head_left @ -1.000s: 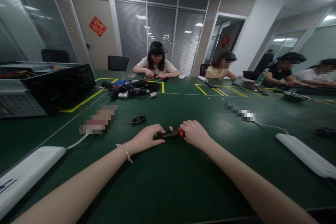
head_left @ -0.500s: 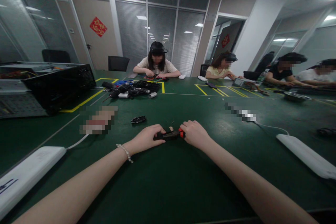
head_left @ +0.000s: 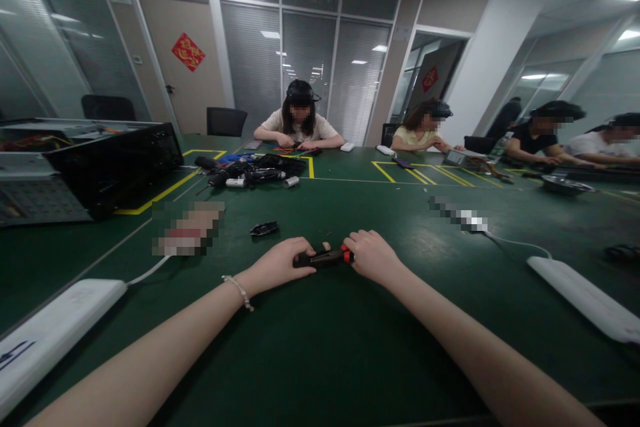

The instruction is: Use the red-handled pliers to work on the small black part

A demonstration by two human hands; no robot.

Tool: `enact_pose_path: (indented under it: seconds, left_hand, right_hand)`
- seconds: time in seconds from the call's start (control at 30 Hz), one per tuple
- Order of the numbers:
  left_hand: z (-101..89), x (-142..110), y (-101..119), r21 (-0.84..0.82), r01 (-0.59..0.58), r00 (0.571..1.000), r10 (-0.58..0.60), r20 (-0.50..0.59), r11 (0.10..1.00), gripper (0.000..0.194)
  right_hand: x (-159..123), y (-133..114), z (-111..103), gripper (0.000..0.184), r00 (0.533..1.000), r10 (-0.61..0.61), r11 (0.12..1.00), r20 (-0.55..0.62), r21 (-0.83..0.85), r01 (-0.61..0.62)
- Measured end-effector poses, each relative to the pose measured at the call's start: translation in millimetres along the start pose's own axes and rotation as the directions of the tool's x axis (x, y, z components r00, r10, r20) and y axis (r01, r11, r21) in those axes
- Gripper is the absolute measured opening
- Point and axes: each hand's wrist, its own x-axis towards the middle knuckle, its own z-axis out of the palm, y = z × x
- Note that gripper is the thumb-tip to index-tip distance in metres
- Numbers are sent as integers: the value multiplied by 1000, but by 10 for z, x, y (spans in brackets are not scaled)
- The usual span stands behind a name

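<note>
In the head view, my left hand (head_left: pixel 285 263) has its thumb and fingers closed around one end of a dark elongated part (head_left: pixel 324 258) lying low over the green table. My right hand (head_left: pixel 371 255) is closed on a red-and-black piece (head_left: pixel 347 253) at the part's other end. My fingers hide most of this piece, and I cannot tell its exact kind. Just behind the dark part lies a small pale scrap (head_left: pixel 327 246). A separate black plastic piece (head_left: pixel 264 229) rests on the table beyond my left hand.
An opened computer case (head_left: pixel 115 167) stands at the left. White power banks (head_left: pixel 580 293) with cables lie at both sides. A heap of black tools and parts (head_left: pixel 255 170) sits further back. Several people work across the table (head_left: pixel 320 360), one person (head_left: pixel 300 120) directly opposite.
</note>
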Motion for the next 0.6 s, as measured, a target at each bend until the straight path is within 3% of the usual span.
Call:
enact_pose_path:
  seconds: [0.6]
  left_hand:
    - [12, -13, 34, -40, 59, 998, -59, -6, 997, 26]
  right_hand:
    - [2, -14, 9, 19, 1000, -1, 1000, -9, -6, 1]
